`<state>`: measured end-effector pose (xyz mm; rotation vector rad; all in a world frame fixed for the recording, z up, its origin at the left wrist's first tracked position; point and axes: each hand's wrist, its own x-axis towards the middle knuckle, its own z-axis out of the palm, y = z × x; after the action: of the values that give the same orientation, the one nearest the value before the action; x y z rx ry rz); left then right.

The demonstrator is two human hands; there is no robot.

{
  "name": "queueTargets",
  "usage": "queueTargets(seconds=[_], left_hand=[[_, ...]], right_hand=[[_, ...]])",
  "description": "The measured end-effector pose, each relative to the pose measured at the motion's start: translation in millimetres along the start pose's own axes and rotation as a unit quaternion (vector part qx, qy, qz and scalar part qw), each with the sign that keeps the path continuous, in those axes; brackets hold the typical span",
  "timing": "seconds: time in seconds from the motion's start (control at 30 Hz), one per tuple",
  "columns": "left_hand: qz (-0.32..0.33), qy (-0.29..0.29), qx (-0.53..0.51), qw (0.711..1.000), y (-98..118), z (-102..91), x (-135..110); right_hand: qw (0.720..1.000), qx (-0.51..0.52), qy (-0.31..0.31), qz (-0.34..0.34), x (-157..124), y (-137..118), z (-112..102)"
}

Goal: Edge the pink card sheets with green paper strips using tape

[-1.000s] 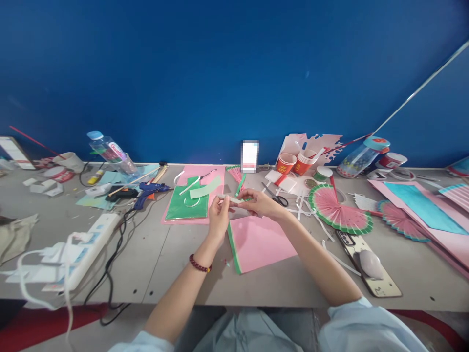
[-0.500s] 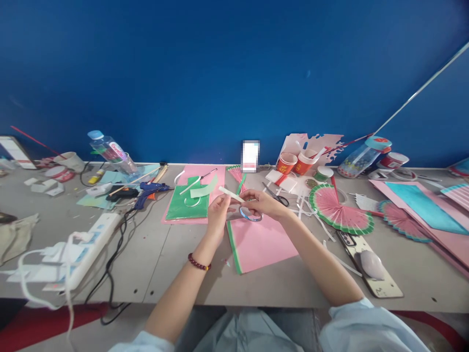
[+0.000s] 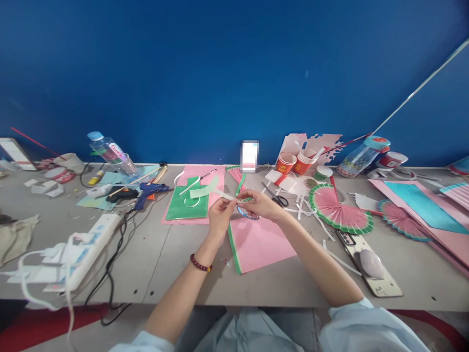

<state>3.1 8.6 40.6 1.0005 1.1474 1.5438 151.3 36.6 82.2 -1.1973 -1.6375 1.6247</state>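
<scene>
My left hand (image 3: 219, 217) is closed in a pinch on a narrow pale strip (image 3: 224, 195), which sticks out past the fingertips. Close against it, my right hand (image 3: 263, 204) is closed too, its fingertips meeting the left ones. A thin ring-shaped roll of tape (image 3: 252, 217) hangs under the right fingers; whether the strip runs from it is hidden. Below both hands lies a pink paper sheet (image 3: 262, 247) with a green band along its left edge. A green paper pack (image 3: 186, 208), with pale strips on top, lies left of my left hand.
Scissors (image 3: 280, 201) and loose white strips (image 3: 301, 205) lie right of my hands. Pink pleated fans (image 3: 342, 215) and a phone (image 3: 384, 283) are farther right. At left are a blue glue gun (image 3: 149, 190), a plastic bottle (image 3: 115, 154) and a power strip (image 3: 93, 244).
My fingertips have come closer together, and less of the pale strip shows. The strip's tip sits slightly lower. The tape roll has shifted slightly up and left, tilting flatter.
</scene>
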Motion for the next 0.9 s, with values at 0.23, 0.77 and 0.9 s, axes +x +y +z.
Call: queueTargets(seconds=[0.23, 0.77, 0.9], left_hand=[[-0.005, 0.005, -0.020, 1.000, -1.0, -0.1, -1.3], [0.006, -0.034, -0.045, 0.998, -5.3, 2.2, -2.4], [0.016, -0.031, -0.034, 0.999, -3.9, 2.6, -1.7]], right_hand=[[0.998, -0.027, 0.037, -0.034, 0.9, 4.1, 2.4], [0.997, -0.028, 0.073, -0.017, 1.3, -0.3, -0.2], [0.997, -0.018, 0.071, 0.000, 1.5, -0.4, -2.0]])
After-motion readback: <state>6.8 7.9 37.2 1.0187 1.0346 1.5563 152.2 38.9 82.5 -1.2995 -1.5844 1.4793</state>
